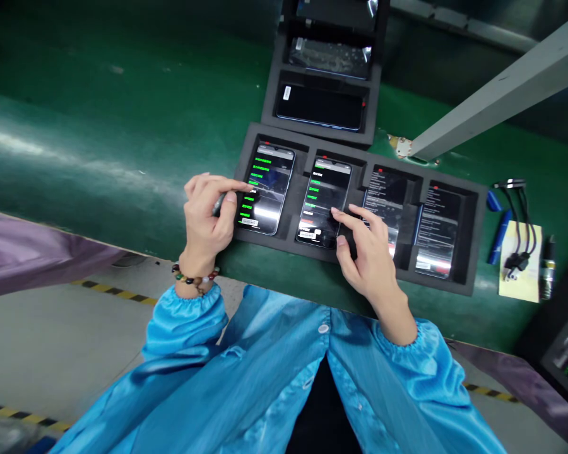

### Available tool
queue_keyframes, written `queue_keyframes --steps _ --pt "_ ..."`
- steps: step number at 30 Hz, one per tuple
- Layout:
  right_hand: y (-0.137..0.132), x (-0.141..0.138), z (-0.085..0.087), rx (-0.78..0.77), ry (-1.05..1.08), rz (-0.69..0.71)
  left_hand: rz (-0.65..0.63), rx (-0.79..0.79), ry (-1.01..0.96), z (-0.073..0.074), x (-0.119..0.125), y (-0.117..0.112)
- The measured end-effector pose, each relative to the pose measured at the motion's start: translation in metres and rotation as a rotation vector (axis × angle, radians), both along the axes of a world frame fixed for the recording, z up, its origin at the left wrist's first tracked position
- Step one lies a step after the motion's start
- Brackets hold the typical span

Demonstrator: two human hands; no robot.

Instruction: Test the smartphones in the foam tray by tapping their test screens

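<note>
A black foam tray holds several smartphones side by side. The leftmost phone shows a list of green lines; the index finger of my left hand points onto its screen. That hand's other fingers are curled around a small dark object, mostly hidden. My right hand has its fingers apart, with the index fingertip at the screen of the second phone, which lists green, white and red lines. It partly covers the third phone. A fourth phone at the right shows white text on black.
Behind stands another foam tray with dark-screened phones. A grey metal post rises from the green bench. At right lie a blue pen, black cables on a yellow pad, and a dark marker.
</note>
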State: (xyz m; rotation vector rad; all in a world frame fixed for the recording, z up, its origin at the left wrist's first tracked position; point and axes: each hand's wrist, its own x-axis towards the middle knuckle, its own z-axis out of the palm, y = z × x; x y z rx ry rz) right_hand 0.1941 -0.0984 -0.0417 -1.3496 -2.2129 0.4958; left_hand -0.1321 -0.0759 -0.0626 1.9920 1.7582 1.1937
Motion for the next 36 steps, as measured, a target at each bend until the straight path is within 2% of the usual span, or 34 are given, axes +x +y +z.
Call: queue_keyframes --steps 17,25,36 --pt "0.0 -0.0002 0.003 -0.009 -0.01 0.006 0.004 -0.012 0.006 0.0014 0.0 0.0003" --pt "-0.0001 0.0008 0.0038 0.017 -0.008 0.042 -0.015 0.039 -0.025 0.0012 0.0014 0.0005" --pt "0.0015 -0.0008 0.0007 -0.028 -0.02 -0.033 0.03 -0.013 0.045 -0.0007 -0.0021 -0.0009"
